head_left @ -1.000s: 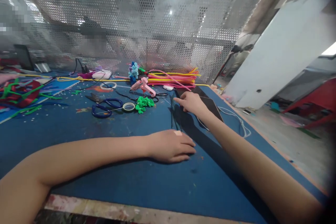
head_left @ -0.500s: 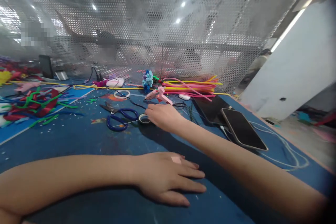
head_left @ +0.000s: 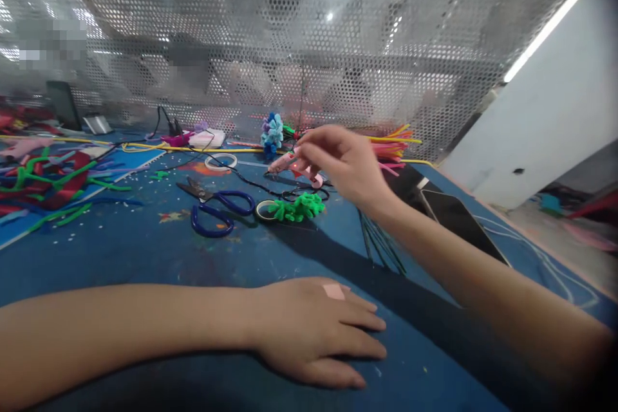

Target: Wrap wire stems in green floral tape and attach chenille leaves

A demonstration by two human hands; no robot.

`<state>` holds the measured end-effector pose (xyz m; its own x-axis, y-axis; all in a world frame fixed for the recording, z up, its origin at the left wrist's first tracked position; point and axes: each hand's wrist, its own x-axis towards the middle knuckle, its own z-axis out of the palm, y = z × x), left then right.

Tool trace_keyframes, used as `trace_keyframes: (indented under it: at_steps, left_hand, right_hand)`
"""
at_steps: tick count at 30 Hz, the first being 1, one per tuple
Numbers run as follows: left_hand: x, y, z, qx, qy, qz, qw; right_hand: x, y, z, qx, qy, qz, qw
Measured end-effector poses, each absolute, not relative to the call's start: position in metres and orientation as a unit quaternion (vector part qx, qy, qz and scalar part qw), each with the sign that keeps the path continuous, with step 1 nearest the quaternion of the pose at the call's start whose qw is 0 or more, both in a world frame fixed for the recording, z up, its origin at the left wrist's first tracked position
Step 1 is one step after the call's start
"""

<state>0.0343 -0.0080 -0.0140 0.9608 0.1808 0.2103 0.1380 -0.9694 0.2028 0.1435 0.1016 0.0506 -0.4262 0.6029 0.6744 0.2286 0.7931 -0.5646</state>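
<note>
My left hand (head_left: 318, 331) lies flat on the blue tabletop (head_left: 232, 264), palm down with fingers spread, a pale patch stuck on its back. Raised over the table, my right hand (head_left: 347, 167) has thumb and index finger pinched at the rear end of a pink hot glue gun (head_left: 281, 163); its other fingers are curled. Below that hand, a bright green fuzzy pipe-cleaner piece (head_left: 299, 207) rests against a small roll of tape (head_left: 265, 209). Blue-handled scissors (head_left: 212, 211) lie partly open to the left of the roll.
Blue pipe-cleaner flowers (head_left: 272, 134) and a bundle of pink and yellow pipe cleaners (head_left: 393, 145) lie at the back by a perforated metal screen (head_left: 241, 45). Dark green stems (head_left: 379, 238), a phone (head_left: 463, 222) and a white cable (head_left: 545, 261) are on the right; mixed pipe cleaners (head_left: 53, 187) on the left.
My right hand has risen from beside the tape roll to the glue gun, uncovering the green fuzzy piece and the dark green stems. My left hand stays flat. The view has shifted slightly.
</note>
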Motion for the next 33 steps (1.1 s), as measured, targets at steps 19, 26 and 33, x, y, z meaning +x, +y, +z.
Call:
trace_keyframes:
  at_steps: [19,26,33]
  left_hand:
    - [-0.031,0.049,-0.015,0.867,0.445,0.214,-0.063]
    - [-0.031,0.052,-0.017,0.858,0.474,0.193,-0.041]
    - [-0.032,0.054,-0.017,0.860,0.478,0.176,-0.037]
  right_hand:
    - [0.212,0.050,-0.004,-0.450,-0.875,-0.136,0.116]
    - [0.158,0.058,-0.015,-0.414,-0.900,-0.098,0.095]
    - [0.166,0.054,-0.013,-0.389,-0.909,-0.142,0.055]
